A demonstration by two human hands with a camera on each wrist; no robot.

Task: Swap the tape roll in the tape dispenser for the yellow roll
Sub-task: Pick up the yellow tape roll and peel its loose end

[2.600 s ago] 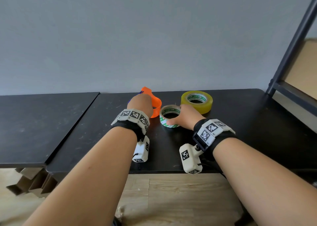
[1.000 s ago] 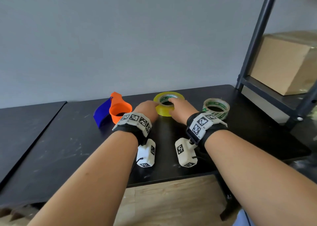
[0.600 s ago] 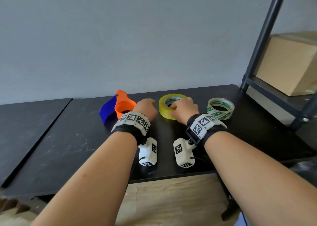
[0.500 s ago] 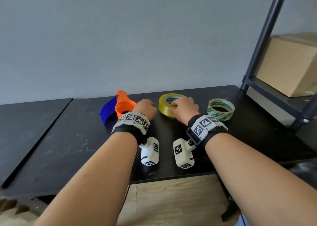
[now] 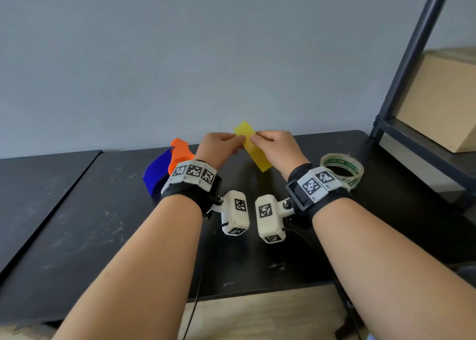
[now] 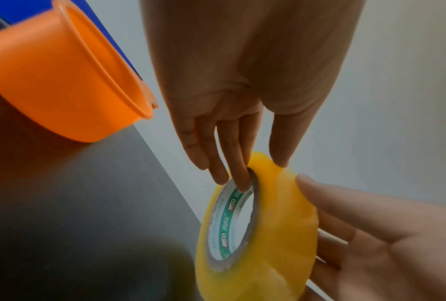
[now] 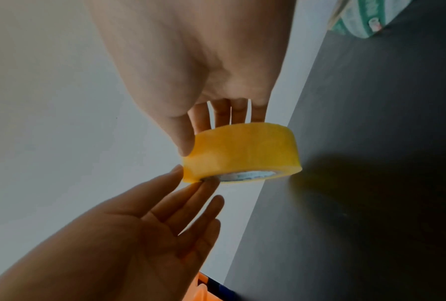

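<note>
The yellow tape roll (image 5: pixel 253 146) is up off the black table (image 5: pixel 103 223), standing on edge between both hands. My left hand (image 5: pixel 235 141) pinches it, with fingers inside the core (image 6: pixel 242 183) and the thumb on the outer face. From the other side my right hand (image 5: pixel 257 139) holds it, thumb (image 7: pixel 183 142) on the rim and fingers behind the roll (image 7: pixel 242 154). The orange and blue tape dispenser (image 5: pixel 180 154) lies on the table left of my left hand, and its orange hub (image 6: pixel 62 81) carries no roll.
A green-and-white tape roll (image 5: pixel 342 168) lies flat on the table beside my right wrist. At the right stands a dark metal shelf post (image 5: pixel 412 63) with a cardboard box (image 5: pixel 443 97) on the shelf. A grey wall runs along the table's far edge.
The yellow roll has come up off the table and turned on edge. My left hand has moved from beside the dispenser onto the roll.
</note>
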